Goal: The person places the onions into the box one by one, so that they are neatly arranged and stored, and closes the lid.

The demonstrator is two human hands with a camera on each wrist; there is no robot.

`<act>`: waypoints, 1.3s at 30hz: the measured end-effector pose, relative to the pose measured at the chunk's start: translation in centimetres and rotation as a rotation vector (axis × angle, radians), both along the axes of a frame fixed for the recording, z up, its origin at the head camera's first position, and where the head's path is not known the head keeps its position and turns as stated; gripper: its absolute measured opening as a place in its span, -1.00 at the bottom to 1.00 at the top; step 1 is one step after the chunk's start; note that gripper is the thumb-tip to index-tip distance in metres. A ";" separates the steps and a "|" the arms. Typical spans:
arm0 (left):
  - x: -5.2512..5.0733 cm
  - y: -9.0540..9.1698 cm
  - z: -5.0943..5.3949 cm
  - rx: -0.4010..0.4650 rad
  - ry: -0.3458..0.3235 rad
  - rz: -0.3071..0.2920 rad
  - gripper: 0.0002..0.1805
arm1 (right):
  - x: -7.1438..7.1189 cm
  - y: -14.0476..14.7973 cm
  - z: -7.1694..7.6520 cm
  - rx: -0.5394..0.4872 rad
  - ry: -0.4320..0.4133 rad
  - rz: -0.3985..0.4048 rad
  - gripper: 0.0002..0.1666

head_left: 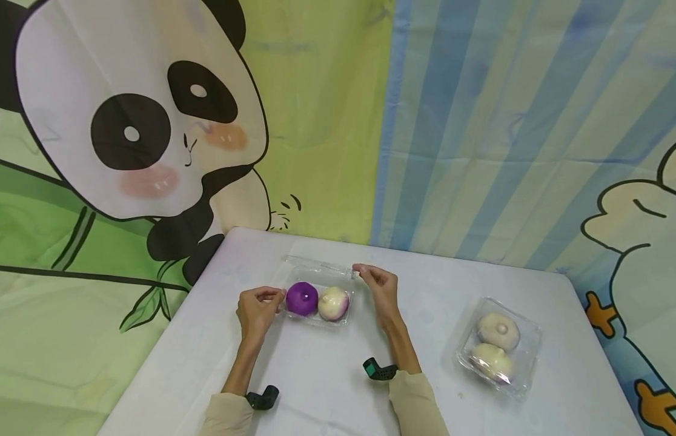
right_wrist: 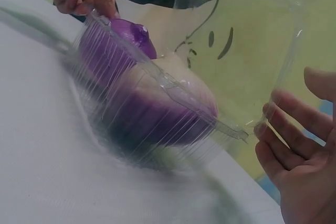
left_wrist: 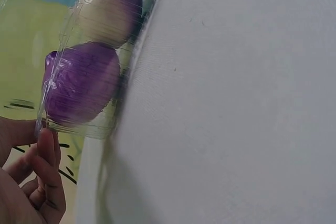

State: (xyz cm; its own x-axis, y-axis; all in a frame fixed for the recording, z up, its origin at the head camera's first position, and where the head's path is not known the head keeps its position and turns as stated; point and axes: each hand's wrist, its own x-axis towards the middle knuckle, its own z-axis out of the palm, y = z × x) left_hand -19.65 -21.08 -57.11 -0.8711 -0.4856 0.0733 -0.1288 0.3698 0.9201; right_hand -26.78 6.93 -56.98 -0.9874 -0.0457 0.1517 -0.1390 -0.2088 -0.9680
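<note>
A clear plastic clamshell box (head_left: 316, 321) sits on the table with its lid (right_wrist: 294, 51) raised at the back. Inside lie a purple onion-shaped ball (head_left: 302, 298) and, to its right, a cream-and-purple onion-shaped ball (head_left: 333, 303). At the box's left side my left hand (head_left: 258, 310) pinches the rim between thumb and finger, seen close in the left wrist view. On the other side, the fingertips of my right hand (right_wrist: 302, 140) touch the lid's edge, the fingers extended and the thumb apart.
To the right on the white table (head_left: 425, 290) stands another clear plastic box (head_left: 523, 363) holding two cream-coloured round things (head_left: 498, 331). Behind the table hangs a printed curtain (head_left: 327, 121) with a panda. Each wrist wears a black device (head_left: 378, 369).
</note>
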 end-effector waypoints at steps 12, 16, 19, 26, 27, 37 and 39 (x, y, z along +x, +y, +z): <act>0.0 -0.3 -0.6 0.111 -0.020 -0.034 -0.89 | 0.5 -0.2 -0.6 0.085 0.094 -0.003 -0.73; 0.2 -0.5 -0.9 0.150 -0.044 -0.039 -0.80 | 0.6 -0.2 -0.6 0.104 0.096 0.000 -0.73; 0.5 -0.7 -0.9 0.176 -0.049 -0.062 -0.66 | 0.7 -0.1 -0.6 0.120 0.101 -0.002 -0.72; 1.2 -1.1 -0.5 0.268 -0.043 -0.141 -0.52 | 0.7 -0.1 -0.5 0.156 0.111 -0.001 -0.73; 1.3 -1.1 -0.4 0.274 -0.044 -0.153 -0.54 | 0.7 -0.1 -0.5 0.161 0.116 -0.002 -0.73; 2.1 -1.6 -0.4 0.231 -0.098 -0.216 -0.68 | 0.6 0.0 -0.7 0.198 0.128 -0.007 -0.73; 2.2 -1.7 -0.6 0.216 -0.110 -0.229 -0.69 | 0.6 -0.1 -0.7 0.193 0.124 -0.003 -0.75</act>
State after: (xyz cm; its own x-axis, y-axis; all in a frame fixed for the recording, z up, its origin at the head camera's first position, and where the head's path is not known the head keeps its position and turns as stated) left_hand -17.46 -22.83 -57.68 -0.9563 -0.2705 -0.1107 -0.1679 0.1985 0.9656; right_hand -26.14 6.87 -57.67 -0.9618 -0.0827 0.2608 -0.2600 -0.0210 -0.9654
